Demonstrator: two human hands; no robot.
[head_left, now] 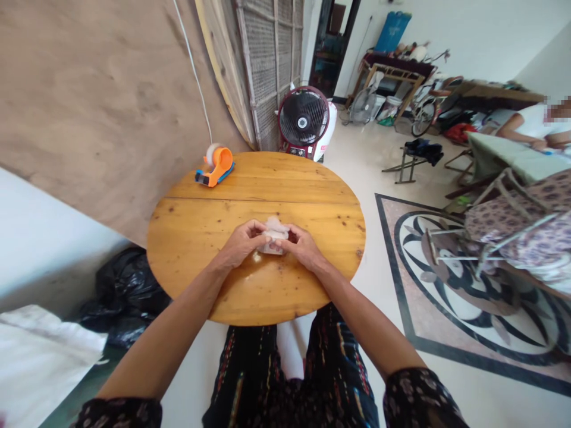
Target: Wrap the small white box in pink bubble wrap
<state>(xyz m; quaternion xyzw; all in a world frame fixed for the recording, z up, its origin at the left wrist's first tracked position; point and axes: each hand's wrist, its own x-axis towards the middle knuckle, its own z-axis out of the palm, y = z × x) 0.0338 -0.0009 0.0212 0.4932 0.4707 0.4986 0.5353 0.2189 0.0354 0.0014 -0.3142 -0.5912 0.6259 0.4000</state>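
Over the middle of the round wooden table [312, 190], both my hands hold a small whitish packet [273, 245] that looks like clear plastic wrap with something pale inside. My left hand [244, 241] pinches its left side, thumb lying across the front. On the right side, my right hand [304, 245] grips it the same way, with the thumb at the front face. A loose flap of the wrap [275, 223] sticks up at the far side. What the packet contains is too small to make out.
An orange tape dispenser [218, 166] stands at the table's far left edge. Behind the table is a dark red fan [303, 116]. Black plastic bags [129, 285] lie at the left. Another person [521, 128] sits at a table on the right, beyond a stool [413, 159].
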